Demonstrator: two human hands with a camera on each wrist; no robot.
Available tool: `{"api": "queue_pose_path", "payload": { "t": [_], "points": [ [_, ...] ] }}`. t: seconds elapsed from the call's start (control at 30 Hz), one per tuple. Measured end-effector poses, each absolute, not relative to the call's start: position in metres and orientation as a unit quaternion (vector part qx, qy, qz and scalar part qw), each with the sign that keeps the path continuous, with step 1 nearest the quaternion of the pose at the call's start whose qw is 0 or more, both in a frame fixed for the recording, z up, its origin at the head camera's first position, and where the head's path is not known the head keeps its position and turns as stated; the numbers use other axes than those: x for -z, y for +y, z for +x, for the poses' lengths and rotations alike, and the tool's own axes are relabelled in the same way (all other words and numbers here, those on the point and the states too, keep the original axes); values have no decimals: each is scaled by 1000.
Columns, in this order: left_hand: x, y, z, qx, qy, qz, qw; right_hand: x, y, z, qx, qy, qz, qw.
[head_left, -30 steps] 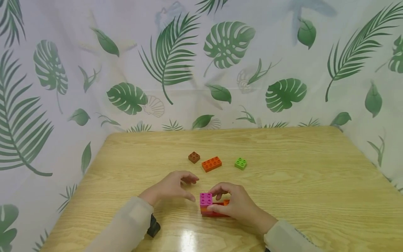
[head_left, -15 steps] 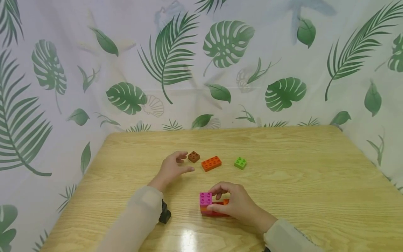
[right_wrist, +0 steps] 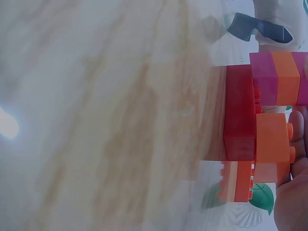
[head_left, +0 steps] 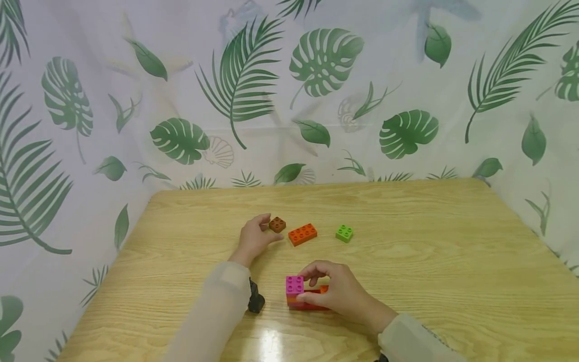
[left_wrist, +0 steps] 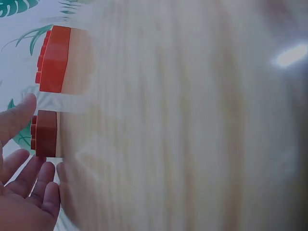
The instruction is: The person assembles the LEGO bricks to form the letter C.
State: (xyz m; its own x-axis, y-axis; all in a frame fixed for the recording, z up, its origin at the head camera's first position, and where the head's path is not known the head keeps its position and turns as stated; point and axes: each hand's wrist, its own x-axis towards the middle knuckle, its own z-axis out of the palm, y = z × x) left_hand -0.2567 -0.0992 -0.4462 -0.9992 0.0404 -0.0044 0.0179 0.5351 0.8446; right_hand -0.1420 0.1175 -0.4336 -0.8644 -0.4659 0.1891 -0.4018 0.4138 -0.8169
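The left hand point(head_left: 254, 239), spread about the far brown block point(head_left: 277, 224), seems at the reaching step, calling for a pinch next, while the right hand point(head_left: 340, 289) grips the near stack point(head_left: 295, 284).

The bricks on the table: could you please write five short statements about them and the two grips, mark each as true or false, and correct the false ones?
1. The brown brick has four studs on top. True.
2. The loose orange brick lies between the brown brick and the green brick. True.
3. The left grip is nearest to the green brick. False: it is nearest to the brown brick.
4. The right grip is at the joined bricks. True.
5. The highest of the joined bricks is green. False: it is pink.
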Motion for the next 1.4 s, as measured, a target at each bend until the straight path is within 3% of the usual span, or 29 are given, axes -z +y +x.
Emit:
{"api": "queue_pose_path", "payload": {
  "t": [0.57, 0.97, 1.4],
  "points": [
    [444, -90, -263, -449, 893, -30, -15, 433, 117, -143, 484, 833, -268, 28],
    [439, -96, -261, -412, 911, 4, -24, 433, 116, -142, 481, 833, -271, 24],
    [413, -124, -251, -427, 902, 66, 18, 431, 117, -142, 482, 836, -260, 36]
  ]
}}
